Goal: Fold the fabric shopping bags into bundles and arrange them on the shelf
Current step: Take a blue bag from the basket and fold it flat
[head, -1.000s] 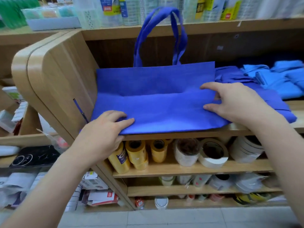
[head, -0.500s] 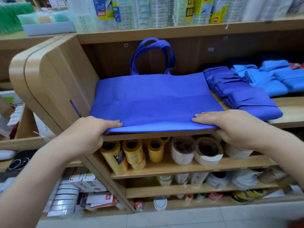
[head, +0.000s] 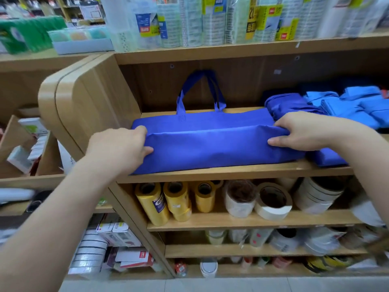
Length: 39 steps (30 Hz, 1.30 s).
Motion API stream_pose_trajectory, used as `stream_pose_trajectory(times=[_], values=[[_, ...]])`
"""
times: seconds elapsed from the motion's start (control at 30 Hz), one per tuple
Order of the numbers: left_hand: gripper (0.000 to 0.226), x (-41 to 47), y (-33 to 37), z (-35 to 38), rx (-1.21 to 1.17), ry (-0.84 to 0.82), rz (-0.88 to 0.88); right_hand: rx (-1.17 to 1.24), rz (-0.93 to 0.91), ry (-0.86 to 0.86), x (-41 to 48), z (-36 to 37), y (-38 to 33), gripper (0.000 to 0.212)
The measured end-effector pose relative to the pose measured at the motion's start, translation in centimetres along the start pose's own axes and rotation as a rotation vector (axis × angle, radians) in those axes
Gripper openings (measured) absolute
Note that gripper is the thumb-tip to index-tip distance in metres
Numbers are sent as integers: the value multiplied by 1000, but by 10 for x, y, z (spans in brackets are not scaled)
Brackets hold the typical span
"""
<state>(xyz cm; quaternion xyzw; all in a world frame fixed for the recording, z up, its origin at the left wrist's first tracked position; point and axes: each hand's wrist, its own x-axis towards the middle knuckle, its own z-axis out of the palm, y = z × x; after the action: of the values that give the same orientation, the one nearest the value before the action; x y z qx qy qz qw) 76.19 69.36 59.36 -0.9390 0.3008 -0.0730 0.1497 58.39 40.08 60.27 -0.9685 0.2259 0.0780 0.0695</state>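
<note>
I am standing in a shop, a stationery or household-goods store by the look of it. A wooden shelf unit (head: pixel 94 106) rises before me in several tiers, and each tier is packed with many copies of the same item: yellow tape rolls (head: pixel 174 199), white tape rolls (head: pixel 271 203) just beside them, wrapped packs (head: pixel 210 20) with printed labels along the top, folded blue bags (head: pixel 347 104) stacked at the right. Boxed goods (head: pixel 117 230) fill the low shelves on my left. The floor (head: pixel 210 285) is tiled.
</note>
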Motion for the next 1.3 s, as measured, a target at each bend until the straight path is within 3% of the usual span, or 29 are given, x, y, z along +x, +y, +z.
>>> stream_pose_trajectory(times=[0.2,0.27,0.37,0.47,0.57,0.63,0.7,0.83,1.0,1.13,1.23,1.3], values=[[10,27,12,11,152,26,2,-326,90,-43,25,-2,-16,32],[27,34,13,29,104,27,70,-389,120,1,29,4,-17,45],[53,37,10,53,-208,138,297,-406,28,189,28,27,-20,43],[37,31,8,61,-636,128,356,-228,-116,277,24,54,-29,38],[87,22,8,63,-437,-130,375,-53,-76,104,16,72,-39,68],[107,17,8,64,-327,-175,392,-38,-57,47,11,76,-40,87],[108,10,9,63,-276,-157,385,-28,-70,26,9,76,-35,95],[81,-12,13,60,-198,-15,402,-40,-155,-53,7,71,-22,109],[68,-35,-6,46,-371,-6,367,-7,-267,-31,-2,55,-4,91],[34,-39,-32,32,-678,-23,275,193,-212,-5,-10,32,3,44],[19,-41,-33,38,-1124,136,59,166,-114,67,-1,17,9,17],[19,-43,-22,48,-1275,275,-137,168,-63,97,6,9,11,6]])
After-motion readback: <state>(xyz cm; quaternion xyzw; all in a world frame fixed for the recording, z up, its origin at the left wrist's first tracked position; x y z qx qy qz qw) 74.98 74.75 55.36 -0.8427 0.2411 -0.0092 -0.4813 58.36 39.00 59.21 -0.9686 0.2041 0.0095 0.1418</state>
